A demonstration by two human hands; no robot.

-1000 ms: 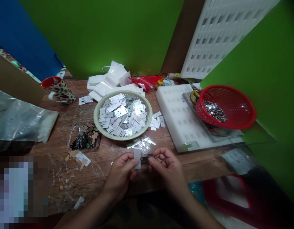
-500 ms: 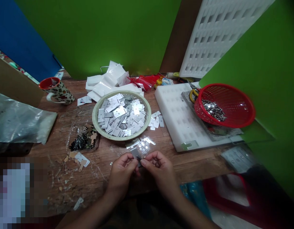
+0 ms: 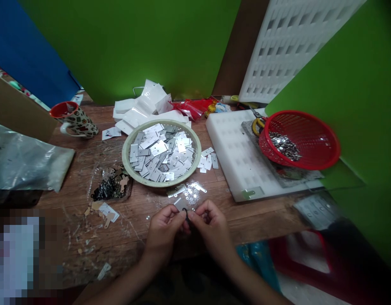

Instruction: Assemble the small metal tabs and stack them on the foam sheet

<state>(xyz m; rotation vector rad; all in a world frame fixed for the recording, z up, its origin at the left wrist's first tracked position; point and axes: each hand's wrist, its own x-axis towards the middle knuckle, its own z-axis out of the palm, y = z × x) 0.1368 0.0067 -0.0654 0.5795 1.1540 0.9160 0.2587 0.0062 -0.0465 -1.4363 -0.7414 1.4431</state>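
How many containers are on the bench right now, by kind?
Round bowl of metal plates: 1
Red mesh basket: 1
Patterned mug: 1
Total: 3
The left hand and right hand pinch a small metal plate together in front of the bowl.

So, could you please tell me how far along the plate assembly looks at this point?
Done: hard to tell; no finished pile is recognisable. In hand: left hand and right hand pinch one silver plate with a small dark piece. Left: the bowl still brims with plates.
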